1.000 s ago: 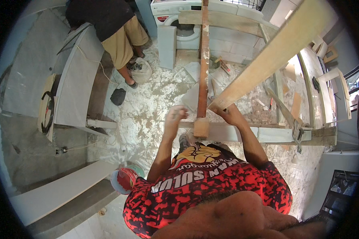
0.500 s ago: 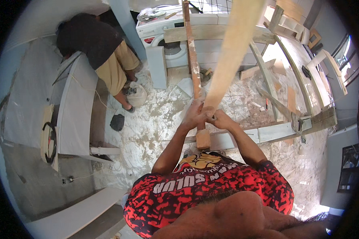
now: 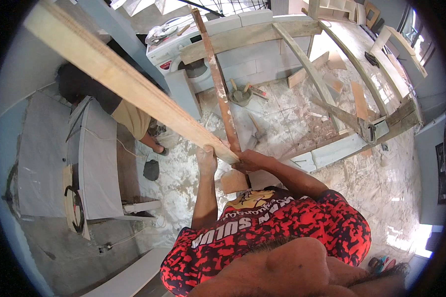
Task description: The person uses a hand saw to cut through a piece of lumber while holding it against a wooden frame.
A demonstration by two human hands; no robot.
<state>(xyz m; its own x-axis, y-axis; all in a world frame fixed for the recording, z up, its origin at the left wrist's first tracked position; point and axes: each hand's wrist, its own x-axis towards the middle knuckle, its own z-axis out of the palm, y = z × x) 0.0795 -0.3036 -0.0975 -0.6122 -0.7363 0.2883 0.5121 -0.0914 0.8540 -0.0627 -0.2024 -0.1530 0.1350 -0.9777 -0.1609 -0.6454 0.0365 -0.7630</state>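
Note:
A long pale wooden board (image 3: pixel 134 96) slants from in front of my chest up to the far left. Gripping its near end are both hands: my left hand (image 3: pixel 206 157) is closed on the left edge, thumb on top, and my right hand (image 3: pixel 255 161) is wrapped round the tip. Some right fingers are hidden from view. Just beyond and beneath the board's end runs a reddish-brown, paint-spattered beam (image 3: pixel 220 89). Its near stretch passes under my hands toward a wooden block (image 3: pixel 234 182) by my shirt.
A timber frame (image 3: pixel 309 64) spans the right, with a handsaw (image 3: pixel 344 116) lying on it. Past the beam sits a tub with trowels (image 3: pixel 240 95). A washing machine (image 3: pixel 173 49) stands behind. At left a co-worker (image 3: pixel 91 86) bends over a white cabinet (image 3: pixel 98 163), partly behind the board.
The board has swung from leaning up and right to pointing far left. Both hands have turned with it, the left one moving left along its edge. My view has shifted slightly.

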